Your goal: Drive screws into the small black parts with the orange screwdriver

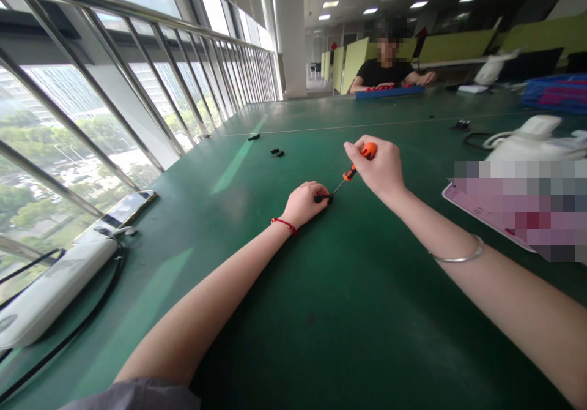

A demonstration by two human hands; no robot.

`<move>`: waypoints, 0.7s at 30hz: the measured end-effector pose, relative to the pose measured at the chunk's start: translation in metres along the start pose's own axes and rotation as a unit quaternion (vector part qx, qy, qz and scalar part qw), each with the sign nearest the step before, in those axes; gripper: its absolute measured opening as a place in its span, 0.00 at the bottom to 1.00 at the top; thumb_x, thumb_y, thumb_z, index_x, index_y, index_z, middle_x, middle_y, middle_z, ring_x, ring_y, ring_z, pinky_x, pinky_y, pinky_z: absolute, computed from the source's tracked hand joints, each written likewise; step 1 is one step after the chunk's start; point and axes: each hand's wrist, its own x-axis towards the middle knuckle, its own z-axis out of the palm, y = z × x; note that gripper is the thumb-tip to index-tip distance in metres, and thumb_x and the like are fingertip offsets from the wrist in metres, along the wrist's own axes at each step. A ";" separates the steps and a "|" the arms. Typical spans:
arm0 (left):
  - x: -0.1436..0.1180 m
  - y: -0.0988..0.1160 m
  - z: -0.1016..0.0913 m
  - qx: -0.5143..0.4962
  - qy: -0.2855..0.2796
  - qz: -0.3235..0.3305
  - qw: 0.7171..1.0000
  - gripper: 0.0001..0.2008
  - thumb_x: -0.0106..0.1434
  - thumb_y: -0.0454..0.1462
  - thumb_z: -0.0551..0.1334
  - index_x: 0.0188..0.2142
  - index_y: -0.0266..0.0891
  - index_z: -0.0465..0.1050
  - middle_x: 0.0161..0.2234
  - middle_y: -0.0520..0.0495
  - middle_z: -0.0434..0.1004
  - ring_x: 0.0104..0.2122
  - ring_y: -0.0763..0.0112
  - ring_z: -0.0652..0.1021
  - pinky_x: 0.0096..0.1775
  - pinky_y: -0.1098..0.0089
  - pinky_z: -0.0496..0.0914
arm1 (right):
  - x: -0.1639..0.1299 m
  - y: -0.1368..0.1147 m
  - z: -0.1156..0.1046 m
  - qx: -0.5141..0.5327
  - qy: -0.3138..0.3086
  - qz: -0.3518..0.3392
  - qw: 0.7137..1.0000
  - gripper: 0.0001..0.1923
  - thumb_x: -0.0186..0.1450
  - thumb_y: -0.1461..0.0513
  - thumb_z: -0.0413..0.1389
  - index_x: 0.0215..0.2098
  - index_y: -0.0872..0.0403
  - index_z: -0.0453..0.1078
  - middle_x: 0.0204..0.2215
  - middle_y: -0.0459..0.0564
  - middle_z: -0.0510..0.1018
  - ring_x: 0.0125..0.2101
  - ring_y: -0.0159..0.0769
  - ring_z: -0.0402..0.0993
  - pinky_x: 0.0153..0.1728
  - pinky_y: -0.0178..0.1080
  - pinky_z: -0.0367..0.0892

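Your right hand (380, 164) grips the orange-handled screwdriver (352, 171), fingers clamped on its handle, tip angled down. Your left hand (304, 202) pinches a small black part (322, 197) against the green table (321, 312), under the tip.

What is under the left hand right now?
The left hand presses a small black part onto the green table; only its right end shows, met by the screwdriver tip. The fingers cover the rest of it.
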 end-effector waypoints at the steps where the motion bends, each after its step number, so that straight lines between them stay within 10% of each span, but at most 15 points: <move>1: 0.001 -0.002 0.000 -0.008 -0.005 0.003 1.000 0.07 0.57 0.35 0.60 0.35 0.39 0.75 0.35 0.48 0.76 0.38 0.66 0.75 0.41 0.66 0.70 | 0.006 0.000 0.003 0.007 -0.018 -0.014 1.000 0.14 0.59 0.53 0.52 0.20 0.51 0.61 0.18 0.44 0.66 0.21 0.33 0.62 0.26 0.37 0.58; 7: 0.009 -0.016 -0.001 -0.063 -0.045 0.047 0.996 0.06 0.58 0.35 0.60 0.34 0.38 0.75 0.33 0.47 0.75 0.35 0.68 0.74 0.41 0.68 0.70 | 0.031 -0.003 0.013 -0.030 -0.085 -0.092 0.992 0.14 0.53 0.62 0.55 0.38 0.50 0.63 0.20 0.41 0.66 0.19 0.32 0.59 0.24 0.35 0.55; 15: 0.009 -0.018 0.000 -0.079 -0.047 0.052 0.994 0.05 0.57 0.34 0.61 0.34 0.37 0.75 0.34 0.47 0.74 0.35 0.69 0.74 0.41 0.68 0.70 | 0.036 -0.003 -0.005 -0.093 -0.096 -0.093 0.987 0.11 0.59 0.53 0.52 0.25 0.51 0.65 0.18 0.45 0.67 0.21 0.33 0.60 0.24 0.36 0.52; 21: 0.007 -0.016 0.000 -0.053 -0.041 0.051 0.996 0.06 0.58 0.35 0.61 0.35 0.38 0.75 0.33 0.47 0.74 0.35 0.68 0.74 0.41 0.67 0.70 | 0.031 0.000 -0.012 -0.059 -0.127 -0.083 0.987 0.06 0.56 0.61 0.53 0.33 0.50 0.68 0.21 0.44 0.69 0.21 0.33 0.60 0.25 0.36 0.54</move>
